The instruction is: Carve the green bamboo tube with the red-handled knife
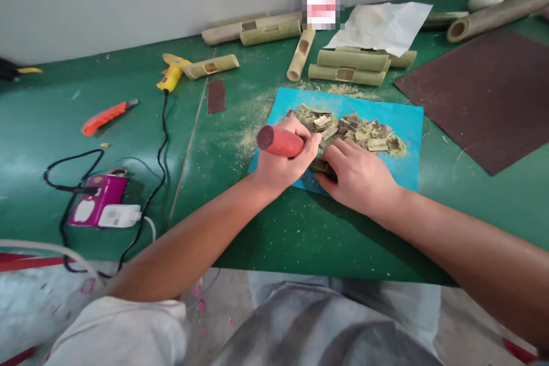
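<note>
My left hand is closed round a tool's thick red handle, whose butt end faces up toward me. The working end of this tool is hidden by my fingers. Close beside it, my right hand grips a short piece of bamboo and holds it low over the near edge of a blue sheet. Most of that bamboo is covered by my hands. Bamboo chips and shavings lie heaped on the sheet just beyond my hands.
Several notched bamboo tubes lie at the back by white paper. A brown board is at right. On the left are a yellow glue gun, an orange utility knife, and a purple power strip with loose cords.
</note>
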Motion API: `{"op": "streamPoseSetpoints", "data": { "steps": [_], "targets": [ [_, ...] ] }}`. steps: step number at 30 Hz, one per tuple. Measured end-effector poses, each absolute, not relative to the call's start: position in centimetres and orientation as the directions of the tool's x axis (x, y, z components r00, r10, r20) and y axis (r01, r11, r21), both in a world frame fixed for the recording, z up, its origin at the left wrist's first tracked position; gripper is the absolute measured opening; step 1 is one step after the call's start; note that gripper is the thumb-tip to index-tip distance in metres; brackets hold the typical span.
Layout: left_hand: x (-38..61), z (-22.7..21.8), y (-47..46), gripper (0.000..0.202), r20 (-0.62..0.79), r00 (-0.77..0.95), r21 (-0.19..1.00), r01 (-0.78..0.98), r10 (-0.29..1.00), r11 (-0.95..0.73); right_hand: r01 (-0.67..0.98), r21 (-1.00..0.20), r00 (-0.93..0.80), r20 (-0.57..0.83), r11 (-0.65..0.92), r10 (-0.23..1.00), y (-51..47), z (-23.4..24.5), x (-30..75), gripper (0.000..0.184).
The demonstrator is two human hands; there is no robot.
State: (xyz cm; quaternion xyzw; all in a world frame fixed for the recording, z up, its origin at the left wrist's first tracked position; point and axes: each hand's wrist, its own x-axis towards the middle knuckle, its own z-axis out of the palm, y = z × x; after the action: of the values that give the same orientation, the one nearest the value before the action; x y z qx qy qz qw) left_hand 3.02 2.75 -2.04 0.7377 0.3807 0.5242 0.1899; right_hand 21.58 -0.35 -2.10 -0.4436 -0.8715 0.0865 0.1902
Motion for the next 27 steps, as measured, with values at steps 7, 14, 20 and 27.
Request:
{"op": "streamPoseSetpoints", "data": {
  "steps": [7, 14, 20, 27],
  "targets": [
    [4.8, -3.3, 4.1, 0.044, 0.670, 0.000, 0.682, 0.393, 0.742, -0.616, 0.707, -0.400, -0.516, 0.271, 0.583, 0.813, 0.4, -2.7, 21.5, 0.009],
    [4.7, -3.4, 4.4, 0.043, 0.555, -0.096, 0.810, 0.288, 0.826, -0.511, 0.650, -0.470, -0.559, 0.237, 0.597, 0.795, 1.2, -2.6, 21.5, 0.009],
    [4.6, -3.2, 4.2, 0.043, 0.472, -0.205, 0.880, 0.173, 0.858, -0.443, 0.662, -0.432, -0.583, 0.216, 0.613, 0.783, 1.0, -2.3, 21.6, 0.011],
    [5.2, -2.8, 4.3, 0.051, 0.504, -0.163, 0.862, 0.160, 0.848, -0.482, 0.688, -0.388, -0.566, 0.242, 0.613, 0.788, 0.5, -2.4, 21.5, 0.010]
  ]
}}
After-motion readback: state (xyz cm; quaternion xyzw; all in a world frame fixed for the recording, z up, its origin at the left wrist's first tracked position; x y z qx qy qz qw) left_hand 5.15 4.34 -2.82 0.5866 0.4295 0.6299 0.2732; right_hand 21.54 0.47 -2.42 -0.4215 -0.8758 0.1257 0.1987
